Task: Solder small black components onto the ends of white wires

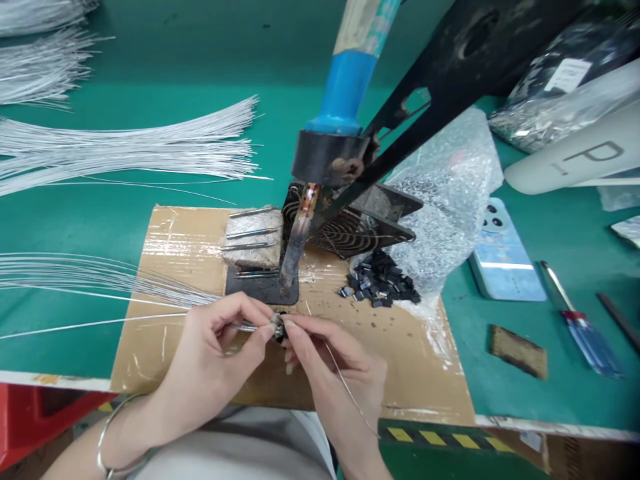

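Observation:
My left hand [220,363] pinches the ends of thin white wires [165,288] that run in from the left. My right hand [335,360] pinches a small black part [281,331] at the wire ends, fingertips nearly touching those of my left hand. A thin silvery strand [345,383] passes across my right hand. Just above my fingers hangs the tip of a soldering iron [299,240] with a blue handle, fixed in a black metal arm [425,93]. Fingers hide much of the black part.
Cardboard [175,233] lies under my hands. Small black pieces [383,280] are piled right of the iron, beside a black fan [340,230] and bubble wrap [450,180]. A block with metal rods [253,237] stands left. Wire bundles [190,147], a phone [507,260] and a screwdriver [585,327] lie around.

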`<state>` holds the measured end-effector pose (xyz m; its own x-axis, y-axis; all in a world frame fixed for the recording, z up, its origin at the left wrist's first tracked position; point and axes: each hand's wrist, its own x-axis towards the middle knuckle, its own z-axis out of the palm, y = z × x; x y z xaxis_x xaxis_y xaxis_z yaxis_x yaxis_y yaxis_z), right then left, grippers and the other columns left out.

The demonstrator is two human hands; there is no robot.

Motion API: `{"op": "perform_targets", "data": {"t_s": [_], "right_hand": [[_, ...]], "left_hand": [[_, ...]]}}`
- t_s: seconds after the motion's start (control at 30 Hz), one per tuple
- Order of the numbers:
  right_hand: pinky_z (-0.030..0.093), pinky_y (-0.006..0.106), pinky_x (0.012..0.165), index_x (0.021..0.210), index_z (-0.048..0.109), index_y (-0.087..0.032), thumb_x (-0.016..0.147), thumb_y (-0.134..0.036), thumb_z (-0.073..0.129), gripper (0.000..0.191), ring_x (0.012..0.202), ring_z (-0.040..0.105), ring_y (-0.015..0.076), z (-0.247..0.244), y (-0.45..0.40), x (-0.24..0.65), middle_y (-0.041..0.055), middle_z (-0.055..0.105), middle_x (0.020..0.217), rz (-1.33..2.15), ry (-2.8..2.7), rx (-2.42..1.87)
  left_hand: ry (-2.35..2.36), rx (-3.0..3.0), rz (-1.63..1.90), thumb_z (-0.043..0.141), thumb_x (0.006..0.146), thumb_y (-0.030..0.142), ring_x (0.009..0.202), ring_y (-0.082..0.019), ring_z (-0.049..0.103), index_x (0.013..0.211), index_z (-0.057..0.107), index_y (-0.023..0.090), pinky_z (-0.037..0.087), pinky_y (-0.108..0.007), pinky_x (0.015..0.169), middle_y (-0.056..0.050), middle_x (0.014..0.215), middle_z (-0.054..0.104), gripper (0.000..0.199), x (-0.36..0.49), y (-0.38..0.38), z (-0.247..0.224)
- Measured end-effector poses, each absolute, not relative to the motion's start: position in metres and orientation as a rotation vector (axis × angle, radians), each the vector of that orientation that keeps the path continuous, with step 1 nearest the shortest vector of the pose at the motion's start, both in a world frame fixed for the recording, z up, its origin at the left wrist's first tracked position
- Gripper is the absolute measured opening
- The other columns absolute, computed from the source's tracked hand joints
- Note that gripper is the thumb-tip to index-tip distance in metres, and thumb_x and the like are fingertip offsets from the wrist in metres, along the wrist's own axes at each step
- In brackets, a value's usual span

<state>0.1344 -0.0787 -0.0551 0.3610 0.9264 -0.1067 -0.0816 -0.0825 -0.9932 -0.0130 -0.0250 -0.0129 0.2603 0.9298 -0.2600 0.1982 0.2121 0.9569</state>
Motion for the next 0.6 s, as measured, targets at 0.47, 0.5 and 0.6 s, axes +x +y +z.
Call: {"op": "perform_targets", "data": {"t_s": [0.47,0.5,0.6], "right_hand": [[0.043,0.026,0.052,0.140,0.064,-0.030,0.111,-0.031,0.042,0.036,0.057,0.051,0.0129,-0.049,-0.091,0.140,-0.0026,0.058,0.073,0.885,-1.029,-1.631],[0.042,0.025,0.052,0.142,0.059,-0.031,0.111,-0.029,0.042,0.036,0.055,0.051,0.0123,-0.048,-0.092,0.142,-0.0040,0.060,0.072,0.884,-1.050,-1.644],[0.041,0.024,0.052,0.131,0.058,-0.030,0.109,-0.025,0.046,0.027,0.053,0.051,0.0113,-0.046,-0.092,0.149,-0.0069,0.060,0.067,0.832,-1.151,-1.643]], "left_hand": [[1.251,1.217,0.744,0.070,0.085,0.014,0.080,-0.013,0.074,0.074,0.070,0.020,0.055,-0.018,0.071,-0.001,0.083,0.078,0.013,-0.010,-0.022,-0.021],[1.262,1.226,0.739,0.070,0.085,0.015,0.079,-0.013,0.073,0.073,0.070,0.020,0.055,-0.019,0.069,-0.002,0.083,0.078,0.012,-0.010,-0.021,-0.020],[1.301,1.253,0.725,0.070,0.083,0.018,0.075,-0.014,0.072,0.072,0.070,0.019,0.053,-0.021,0.064,-0.004,0.083,0.078,0.011,-0.009,-0.018,-0.019]]}}
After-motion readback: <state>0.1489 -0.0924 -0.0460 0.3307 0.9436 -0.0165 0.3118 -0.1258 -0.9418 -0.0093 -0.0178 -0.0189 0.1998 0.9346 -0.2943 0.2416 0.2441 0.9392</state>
